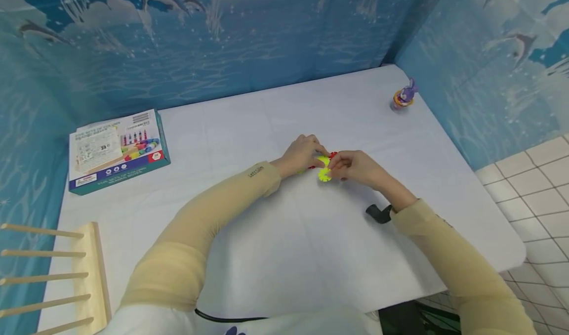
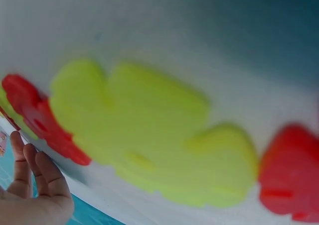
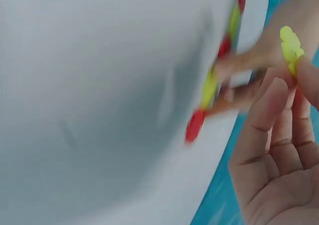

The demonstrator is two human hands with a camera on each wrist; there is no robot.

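My left hand [image 1: 304, 152] grips a row of joined red and yellow notched plastic discs near its far end, just above the white table. Blurred in the right wrist view, that row shows a red end disc [image 3: 195, 125] beyond a yellow disc [image 3: 208, 90]. Close up in the left wrist view are a large yellow disc [image 2: 144, 130] and a red disc [image 2: 291, 172] of the row. Between thumb and fingertips, my right hand [image 1: 357, 167] pinches a single yellow notched disc [image 3: 290, 46], standing on edge and apart from the row in the right wrist view.
A boxed toy set [image 1: 117, 149] lies at the back left of the white table [image 1: 266, 246]. Front left is a wooden rack with pegs [image 1: 95, 275]. A purple figurine [image 1: 403, 97] stands far right, and a black curved object [image 1: 378, 213] lies under my right wrist.
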